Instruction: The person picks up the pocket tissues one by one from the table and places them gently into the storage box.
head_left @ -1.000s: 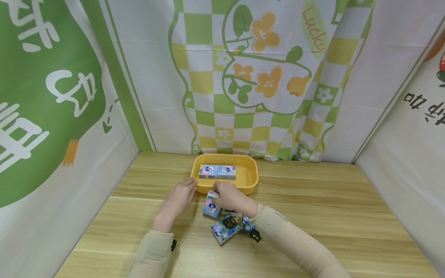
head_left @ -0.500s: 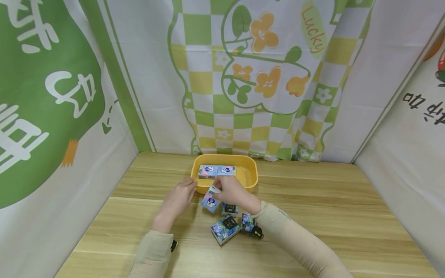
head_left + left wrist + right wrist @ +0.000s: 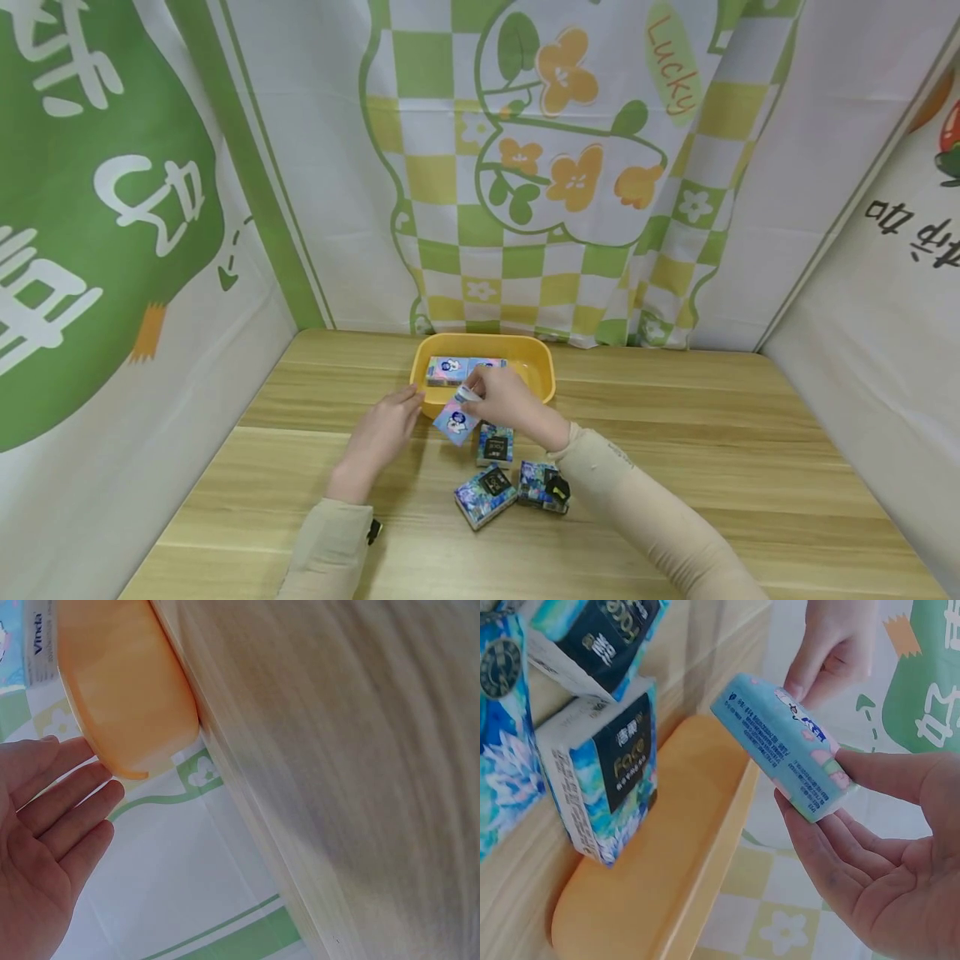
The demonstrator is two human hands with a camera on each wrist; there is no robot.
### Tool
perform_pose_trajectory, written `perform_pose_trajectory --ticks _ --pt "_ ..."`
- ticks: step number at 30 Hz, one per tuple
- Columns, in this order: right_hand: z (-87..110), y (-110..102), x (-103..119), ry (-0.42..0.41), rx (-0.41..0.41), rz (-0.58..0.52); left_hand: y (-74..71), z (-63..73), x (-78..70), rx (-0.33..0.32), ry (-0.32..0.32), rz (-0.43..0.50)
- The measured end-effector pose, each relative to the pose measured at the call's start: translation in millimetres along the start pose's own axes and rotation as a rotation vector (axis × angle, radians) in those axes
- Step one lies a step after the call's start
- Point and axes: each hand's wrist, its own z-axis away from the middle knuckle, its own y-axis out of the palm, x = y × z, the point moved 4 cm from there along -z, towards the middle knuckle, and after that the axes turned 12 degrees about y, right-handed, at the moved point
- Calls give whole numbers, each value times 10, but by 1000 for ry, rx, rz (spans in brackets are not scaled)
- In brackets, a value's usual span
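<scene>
Transfer of a blue-and-pink Vinda tissue pack into the yellow plastic tub looks like the step in hand. The right hand pinches that pack near its far end, thumb on one side and fingers on the other. It hangs tilted at the tub's near wall, a corner pointing back toward the person, and overlaps the front rim in the head view; the right wrist view suggests it is off the table, though how high is hard to judge.

The left hand has its fingers stretched out and a little apart, tips at the tub's front left corner, perhaps to steady it. Whether they press or merely touch, I cannot tell.

Two packs of matching design, a left one and a partly covered right one, lie side by side inside the tub. Three dark floral Face packs remain on the wood: one just in front of the tub, a second and a third nearer the person.

The next move seems to call for carrying the held pack forward over the rim, turning it level and square with the pair, then lowering it onto the bare floor to their right or in front of them before the fingers release.
</scene>
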Motion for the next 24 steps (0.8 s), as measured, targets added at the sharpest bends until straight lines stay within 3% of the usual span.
perform_pose_trajectory --ticks 15,24 --pt "-67 -234 -80 55 -62 -63 2 6 -3 -12 -1 -1" --pt "-159 -309 -165 138 -69 -95 16 10 10 -4 1 -2"
